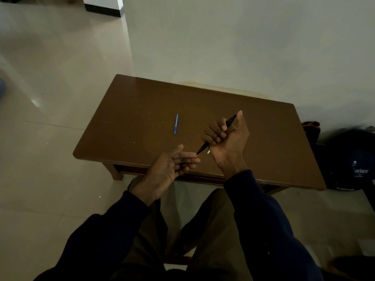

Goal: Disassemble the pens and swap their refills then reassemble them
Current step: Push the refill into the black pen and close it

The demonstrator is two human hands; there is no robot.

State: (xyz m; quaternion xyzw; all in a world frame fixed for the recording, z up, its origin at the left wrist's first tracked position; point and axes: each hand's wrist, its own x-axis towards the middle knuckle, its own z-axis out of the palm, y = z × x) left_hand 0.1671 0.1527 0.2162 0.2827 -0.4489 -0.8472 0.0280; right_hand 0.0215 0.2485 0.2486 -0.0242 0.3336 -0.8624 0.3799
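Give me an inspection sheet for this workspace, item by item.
Surface: brown wooden table, faintly speckled.
Job's things: blue pen lying flat on the table, untouched; black pen held above the table, tip pointing down-left.
Clutter: small pale piece beside the right hand, too small to identify.
Grips: right hand grips the black pen; left hand open, fingertips by the pen's tip, contact unclear.
Cables: nothing seen.
Surroundings: tiled floor, pale wall, dark bag right of the table.
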